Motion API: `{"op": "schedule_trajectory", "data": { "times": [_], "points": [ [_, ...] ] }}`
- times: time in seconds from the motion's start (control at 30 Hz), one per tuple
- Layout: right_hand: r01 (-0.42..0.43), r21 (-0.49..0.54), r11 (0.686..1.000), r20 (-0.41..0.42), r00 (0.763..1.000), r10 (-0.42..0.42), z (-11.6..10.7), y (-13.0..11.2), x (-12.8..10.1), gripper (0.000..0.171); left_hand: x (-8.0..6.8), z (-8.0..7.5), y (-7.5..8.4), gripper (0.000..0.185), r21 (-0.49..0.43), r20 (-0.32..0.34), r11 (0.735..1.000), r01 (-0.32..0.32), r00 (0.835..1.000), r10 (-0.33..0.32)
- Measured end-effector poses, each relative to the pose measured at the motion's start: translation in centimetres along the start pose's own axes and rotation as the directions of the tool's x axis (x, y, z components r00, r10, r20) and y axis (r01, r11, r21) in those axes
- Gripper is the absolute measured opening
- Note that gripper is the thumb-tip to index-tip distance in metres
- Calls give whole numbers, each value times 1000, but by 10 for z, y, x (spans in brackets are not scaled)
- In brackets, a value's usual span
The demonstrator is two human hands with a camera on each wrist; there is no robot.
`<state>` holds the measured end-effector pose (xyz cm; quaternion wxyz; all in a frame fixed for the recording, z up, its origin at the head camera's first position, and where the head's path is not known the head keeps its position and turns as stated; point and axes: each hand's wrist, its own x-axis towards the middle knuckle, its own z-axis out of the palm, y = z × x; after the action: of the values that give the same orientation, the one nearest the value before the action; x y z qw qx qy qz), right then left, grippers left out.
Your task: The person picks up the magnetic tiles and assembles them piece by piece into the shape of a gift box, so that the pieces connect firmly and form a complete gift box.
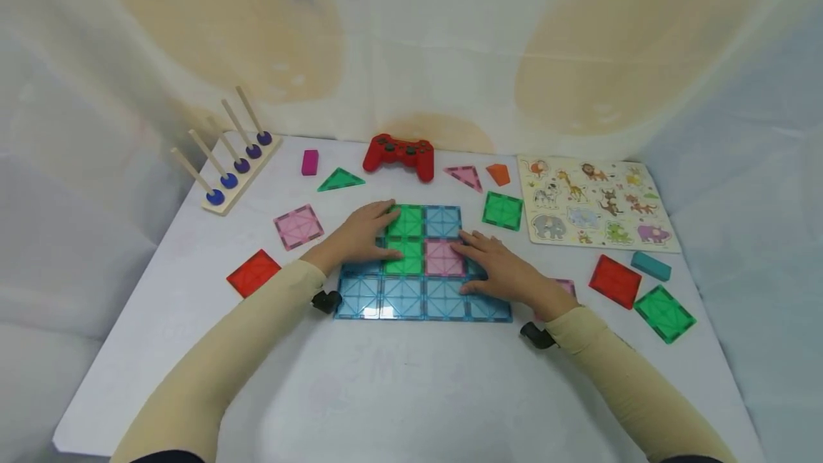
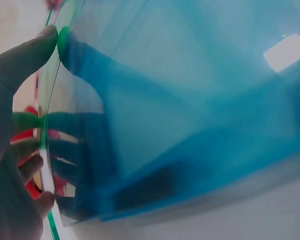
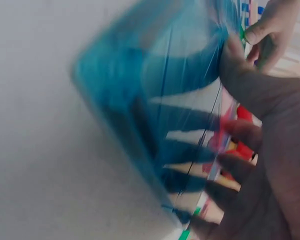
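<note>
A flat sheet of joined blue square tiles (image 1: 401, 299) lies mid-table. Two green tiles (image 1: 406, 221), a pink tile (image 1: 442, 258) and a blue tile (image 1: 444, 221) make up its far part. My left hand (image 1: 360, 234) rests flat on the sheet's left side, fingers touching the green tiles. Flat on the right side lies my right hand (image 1: 498, 270), its fingertips on the pink tile. The left wrist view shows a blurred blue tile (image 2: 190, 100) close up beside my left hand (image 2: 15, 150). In the right wrist view, a blue tile (image 3: 140, 85) lies under my right hand (image 3: 270, 150).
A red game controller (image 1: 398, 154) sits behind the sheet. A peg rack (image 1: 234, 156) stands far left and an animal puzzle board (image 1: 594, 198) far right. Loose tiles lie around: pink (image 1: 298, 226), red (image 1: 253, 273), green (image 1: 503, 210), red (image 1: 615, 281), green (image 1: 664, 313).
</note>
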<state>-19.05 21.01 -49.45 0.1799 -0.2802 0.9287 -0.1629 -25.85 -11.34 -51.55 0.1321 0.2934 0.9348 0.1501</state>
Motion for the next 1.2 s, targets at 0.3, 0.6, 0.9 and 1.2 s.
{"op": "schedule_trajectory", "data": {
  "times": [0.3, 0.6, 0.9, 1.2],
  "points": [
    [-11, -45, 999, -34, 999, 10, 5, -10, -19, 94, -38, 16, 25, 110, 20, 50, 990, -139, 989, 138],
    [10, -36, 999, -59, 998, -12, 7, -9, -7, 95, -42, 8, 18, 109, 7, 62, 994, -111, 992, 110],
    [-26, -62, 998, -44, 999, 23, 1, -5, 21, 94, -36, 4, 0, 103, -31, 31, 998, -56, 998, 57],
    [-13, -34, 999, -63, 998, 11, -2, 0, 14, 84, -37, 3, -2, 102, -39, 24, 999, -36, 999, 37]
  ]
}}
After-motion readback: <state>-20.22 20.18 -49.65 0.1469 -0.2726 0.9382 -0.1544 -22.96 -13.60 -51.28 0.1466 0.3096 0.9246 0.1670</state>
